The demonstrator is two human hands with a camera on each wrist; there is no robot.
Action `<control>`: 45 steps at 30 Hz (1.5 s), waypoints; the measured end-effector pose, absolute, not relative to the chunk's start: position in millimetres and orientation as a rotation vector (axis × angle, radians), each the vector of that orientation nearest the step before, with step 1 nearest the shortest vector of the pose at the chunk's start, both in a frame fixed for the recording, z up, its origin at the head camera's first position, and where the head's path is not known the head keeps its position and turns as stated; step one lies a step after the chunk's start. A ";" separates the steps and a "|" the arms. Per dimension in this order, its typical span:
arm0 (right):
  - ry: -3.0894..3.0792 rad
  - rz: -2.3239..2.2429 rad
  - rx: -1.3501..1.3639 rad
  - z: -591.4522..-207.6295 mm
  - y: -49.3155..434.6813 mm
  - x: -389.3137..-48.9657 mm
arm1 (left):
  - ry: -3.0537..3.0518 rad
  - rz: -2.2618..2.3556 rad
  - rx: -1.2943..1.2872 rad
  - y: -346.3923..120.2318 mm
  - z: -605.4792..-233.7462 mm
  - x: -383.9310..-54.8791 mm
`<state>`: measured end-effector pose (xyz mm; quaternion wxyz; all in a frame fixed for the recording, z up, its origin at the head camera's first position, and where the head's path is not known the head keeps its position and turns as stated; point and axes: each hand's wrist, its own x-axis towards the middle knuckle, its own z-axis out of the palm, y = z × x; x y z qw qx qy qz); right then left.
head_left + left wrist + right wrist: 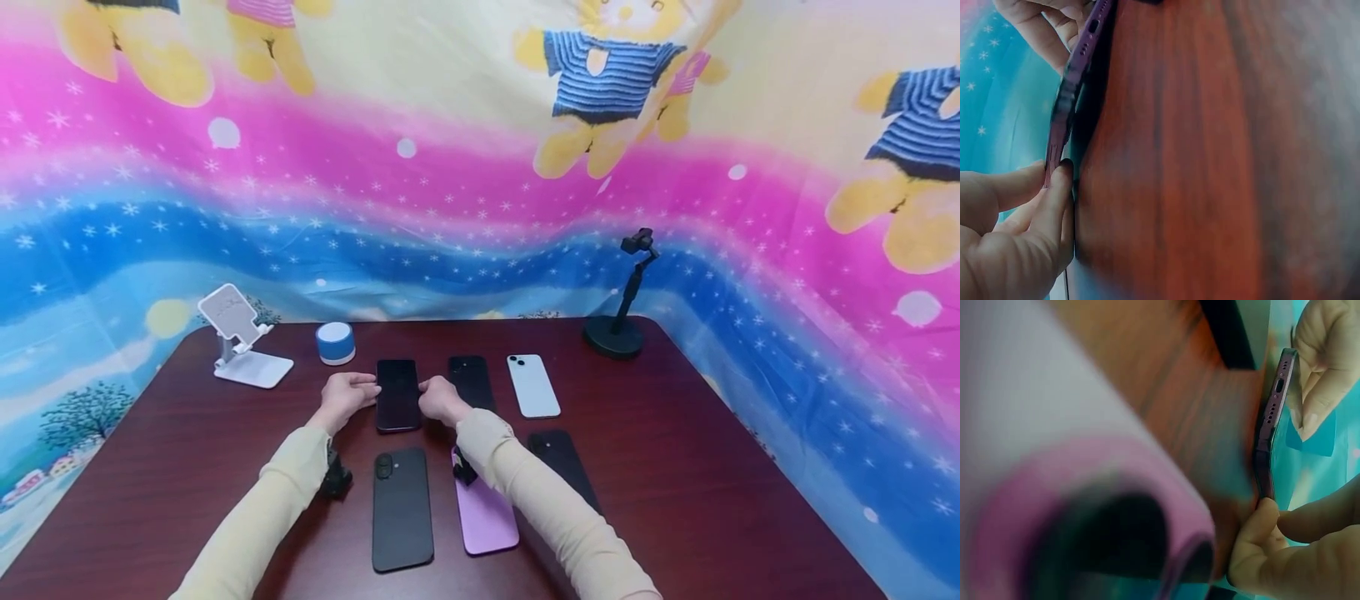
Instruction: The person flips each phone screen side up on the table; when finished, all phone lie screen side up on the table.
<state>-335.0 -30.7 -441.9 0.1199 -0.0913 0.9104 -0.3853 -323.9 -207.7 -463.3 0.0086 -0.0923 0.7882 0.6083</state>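
A smartphone (397, 396) with a dark screen facing up is between my two hands near the back of the table. Its purple edge (1270, 415), with a charging port, shows side-on in the right wrist view. My left hand (347, 400) pinches the phone's left edge between thumb and fingers. On the opposite edge, my right hand (444, 402) pinches with thumb and fingertip. The left wrist view shows a dark shadow under the phone; whether it touches the table I cannot tell.
Several other phones lie around: a black one (472, 382), a white one (534, 386), a dark grey one (402, 512), a purple one (486, 517) and another black one (566, 467). Behind are a white stand (255, 368), a blue-and-white cylinder (335, 344) and a black stand (615, 336).
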 end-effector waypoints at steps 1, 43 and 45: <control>2.672 -1.106 -0.266 -441.7 -30.8 -335.4 | 2.469 1.894 -0.283 -207.3 -463.9 -324.5; 2.602 -1.156 -0.156 -411.3 78.3 -332.6 | 2.944 1.201 0.470 -148.7 -425.4 -361.2; 2.598 -1.148 -0.114 -414.8 83.0 -331.7 | 2.929 1.175 0.518 -140.2 -426.5 -366.2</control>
